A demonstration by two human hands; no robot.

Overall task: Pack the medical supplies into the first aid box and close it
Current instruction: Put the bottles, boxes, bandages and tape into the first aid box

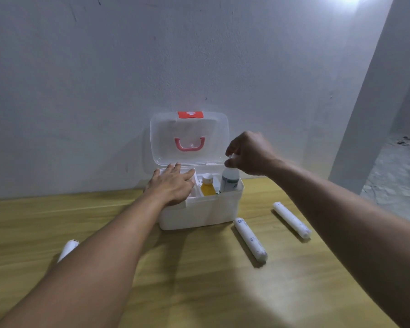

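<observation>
A clear bottle (229, 182) is pinched by the right hand (249, 153) inside the first aid box (200, 213), on whose left rim the left hand (172, 185) is laid flat.

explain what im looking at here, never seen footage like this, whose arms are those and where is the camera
There is one picture, from a camera worn on a person's head, looking down at their own bare arms. On the wooden table stands an open first aid box, lid up. The left hand rests flat on the box's inner tray. The right hand grips the cap of a clear bottle standing in the box beside a yellow bottle. Three white wrapped rolls lie on the table, unpacked: two right of the box, one partly hidden by the left arm.
</observation>
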